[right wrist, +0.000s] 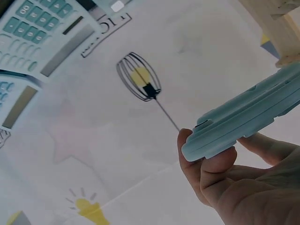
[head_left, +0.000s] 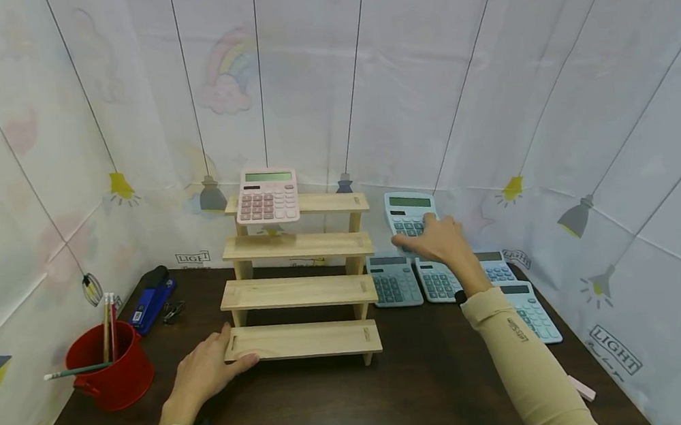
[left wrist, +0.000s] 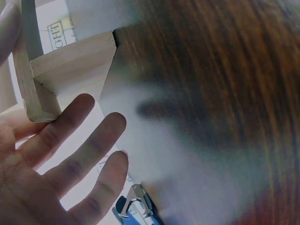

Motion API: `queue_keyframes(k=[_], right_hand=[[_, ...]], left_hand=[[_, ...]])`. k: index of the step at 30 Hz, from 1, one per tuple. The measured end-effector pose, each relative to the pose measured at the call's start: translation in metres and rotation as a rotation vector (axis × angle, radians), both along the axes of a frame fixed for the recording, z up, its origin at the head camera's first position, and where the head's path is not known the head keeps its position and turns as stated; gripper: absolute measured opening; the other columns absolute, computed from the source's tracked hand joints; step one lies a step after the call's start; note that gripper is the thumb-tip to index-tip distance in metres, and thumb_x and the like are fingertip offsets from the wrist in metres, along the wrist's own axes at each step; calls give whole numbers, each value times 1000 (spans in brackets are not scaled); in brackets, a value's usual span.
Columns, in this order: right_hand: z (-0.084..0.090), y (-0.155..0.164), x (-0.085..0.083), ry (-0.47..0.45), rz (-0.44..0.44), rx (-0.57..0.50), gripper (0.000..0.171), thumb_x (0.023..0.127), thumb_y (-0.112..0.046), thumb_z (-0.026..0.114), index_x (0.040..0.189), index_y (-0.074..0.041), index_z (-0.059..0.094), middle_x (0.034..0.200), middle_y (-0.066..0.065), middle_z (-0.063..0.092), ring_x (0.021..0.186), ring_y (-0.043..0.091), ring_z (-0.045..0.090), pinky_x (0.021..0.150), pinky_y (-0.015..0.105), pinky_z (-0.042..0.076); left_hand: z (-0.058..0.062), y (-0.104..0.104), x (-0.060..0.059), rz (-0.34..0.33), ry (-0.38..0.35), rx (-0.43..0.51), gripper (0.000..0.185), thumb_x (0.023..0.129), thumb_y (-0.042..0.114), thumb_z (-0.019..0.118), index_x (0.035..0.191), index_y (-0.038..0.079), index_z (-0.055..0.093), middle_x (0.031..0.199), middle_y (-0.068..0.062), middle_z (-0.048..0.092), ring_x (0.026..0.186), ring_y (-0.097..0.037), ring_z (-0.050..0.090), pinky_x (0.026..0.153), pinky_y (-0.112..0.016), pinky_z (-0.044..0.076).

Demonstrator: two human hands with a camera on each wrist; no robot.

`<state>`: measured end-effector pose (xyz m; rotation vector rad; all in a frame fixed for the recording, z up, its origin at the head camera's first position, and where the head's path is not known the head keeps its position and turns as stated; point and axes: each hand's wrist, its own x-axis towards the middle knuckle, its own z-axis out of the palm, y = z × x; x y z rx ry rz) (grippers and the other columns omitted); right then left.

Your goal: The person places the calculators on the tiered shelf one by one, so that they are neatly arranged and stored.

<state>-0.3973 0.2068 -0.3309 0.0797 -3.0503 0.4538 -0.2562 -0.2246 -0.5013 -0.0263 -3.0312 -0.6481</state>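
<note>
The right hand (head_left: 438, 241) grips a light blue calculator (head_left: 408, 214), lifted off the table, with its fingers under the casing and the thumb on the keypad side; the right wrist view shows the fingertips (right wrist: 206, 164) curled around the calculator's edge. Just below this hand, three more blue calculators (head_left: 393, 280) lie flat on the dark table (head_left: 431, 388), side by side. To the hand's left stands a wooden stepped rack (head_left: 301, 291) with four shelves, and a pink calculator (head_left: 268, 195) leans on the top shelf. The left hand (head_left: 205, 372) rests flat on the table with relaxed, spread fingers, its fingertips touching the near left corner of the rack's lowest shelf. Further to the left of that hand stand a red cup (head_left: 111, 371) with pencils and a blue stapler (head_left: 152, 299).
</note>
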Motion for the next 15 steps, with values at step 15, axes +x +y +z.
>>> queue_keyframes(k=[15], right_hand=[[23,-44,-26,84,55,55,111,83,-79,51,155,3,30,151,38,36,139,58,34,112,69,32]], left_hand=[[-2,-1,-1,-1,21,-1,106,81,76,63,151,-1,41,126,-22,64,107,-38,66,79,-54,54]])
